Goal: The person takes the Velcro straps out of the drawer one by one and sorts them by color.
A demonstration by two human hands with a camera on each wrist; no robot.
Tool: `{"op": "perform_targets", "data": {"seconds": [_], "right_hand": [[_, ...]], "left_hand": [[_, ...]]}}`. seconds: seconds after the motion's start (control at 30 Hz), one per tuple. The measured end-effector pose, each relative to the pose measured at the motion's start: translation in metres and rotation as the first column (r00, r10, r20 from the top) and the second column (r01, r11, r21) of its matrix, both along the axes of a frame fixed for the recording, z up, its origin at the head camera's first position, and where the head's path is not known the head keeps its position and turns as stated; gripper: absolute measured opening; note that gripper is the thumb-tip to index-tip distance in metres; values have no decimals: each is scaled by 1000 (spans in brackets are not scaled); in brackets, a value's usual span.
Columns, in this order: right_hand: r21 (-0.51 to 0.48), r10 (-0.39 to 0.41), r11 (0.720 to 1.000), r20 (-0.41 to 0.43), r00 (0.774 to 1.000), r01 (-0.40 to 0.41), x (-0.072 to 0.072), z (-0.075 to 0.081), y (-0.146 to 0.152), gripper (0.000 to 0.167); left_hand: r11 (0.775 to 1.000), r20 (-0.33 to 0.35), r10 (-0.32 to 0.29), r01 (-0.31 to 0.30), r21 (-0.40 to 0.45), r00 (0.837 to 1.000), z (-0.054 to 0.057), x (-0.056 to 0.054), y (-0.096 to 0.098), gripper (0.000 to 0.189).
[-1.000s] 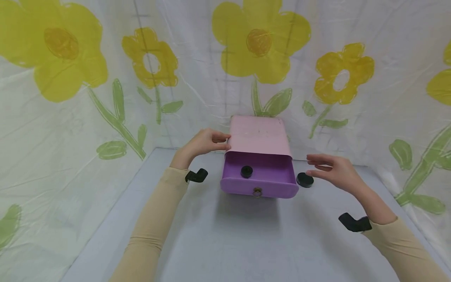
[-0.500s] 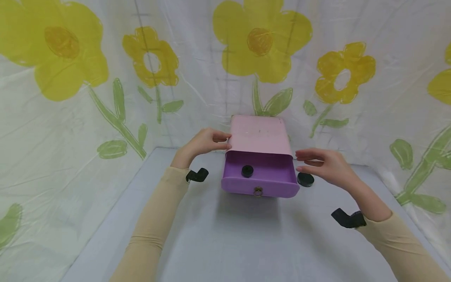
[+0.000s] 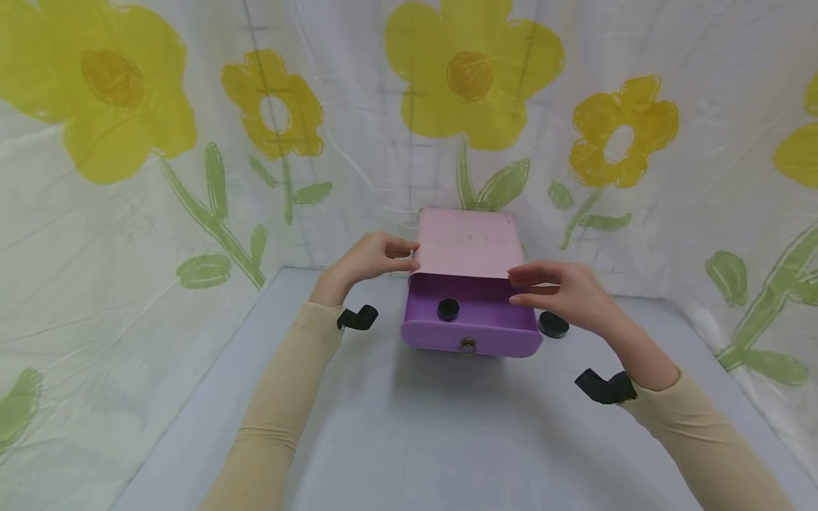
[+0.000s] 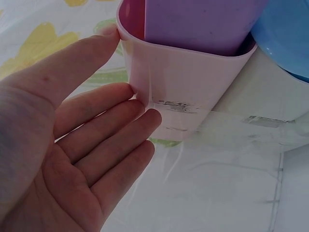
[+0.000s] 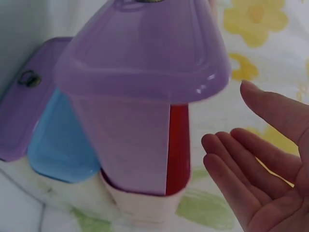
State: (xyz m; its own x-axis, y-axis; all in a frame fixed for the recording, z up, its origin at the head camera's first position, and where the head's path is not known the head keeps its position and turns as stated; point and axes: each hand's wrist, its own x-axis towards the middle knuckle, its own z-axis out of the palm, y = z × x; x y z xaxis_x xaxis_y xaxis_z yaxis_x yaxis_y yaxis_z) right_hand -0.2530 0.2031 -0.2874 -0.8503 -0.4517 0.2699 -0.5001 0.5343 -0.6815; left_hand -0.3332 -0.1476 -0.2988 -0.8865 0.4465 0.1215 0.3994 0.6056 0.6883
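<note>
Left hand (image 3: 362,260): at left of centre in the head view, fingers fairly straight and relaxed, the tips resting against the left side of the pink casing (image 3: 469,241). In the left wrist view the thumb reaches the casing's rim at upper centre, the other fingers fanned out below it.
Right hand (image 3: 571,291): right of centre in the head view, fingers loosely extended, thumb parted from them, the tips seen in front of the right part of the purple drawer (image 3: 471,341). The right wrist view shows this hand at lower right, palm visible, just beside the drawer and apart from it.
Purple drawer: middle of the head view, pulled partway out of the pink casing, with a metal ring pull (image 3: 468,346) on its front.
Inside the drawer: a small round black piece (image 3: 449,309), left of the drawer's middle.
Beside the drawer: a black disc (image 3: 553,324) on the pale table (image 3: 409,440), to the right, just below the right hand.
Neighbouring drawers: blue (image 5: 63,145) at lower left of the right wrist view, a second purple front (image 5: 14,121) at its left edge.
Arms: tan sleeves (image 3: 271,419), black wrist mounts (image 3: 358,317).
Backdrop: white sheeting (image 3: 351,106) printed with yellow flowers (image 3: 530,57).
</note>
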Motion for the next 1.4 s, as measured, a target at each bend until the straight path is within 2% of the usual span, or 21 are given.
{"op": "perform_targets", "data": {"seconds": [0.23, 0.4, 0.53, 0.8, 1.13, 1.4], "right_hand": [[-27, 68, 997, 6, 998, -68, -6, -5, -22, 46], [3, 109, 994, -16, 994, -109, -15, -14, -35, 46], [38, 117, 992, -15, 993, -116, -17, -17, -45, 45], [94, 145, 984, 45, 988, -149, -21, -25, -59, 43], [173, 128, 975, 89, 988, -142, -32, -34, -71, 44], [193, 211, 954, 118, 970, -231, -39, -35, -75, 47]], "left_hand": [[1000, 8, 0, 0, 9, 1000, 1, 2, 0, 56], [1000, 4, 1, -1, 7, 1000, 1, 2, 1, 56], [1000, 3, -1, 1, 5, 1000, 1, 1, 0, 57], [1000, -4, 2, -2, 4, 1000, 0, 1, 0, 57], [1000, -7, 1, -1, 3, 1000, -3, -1, 0, 58], [1000, -15, 5, -5, -8, 1000, -3, 0, 0, 58]]}}
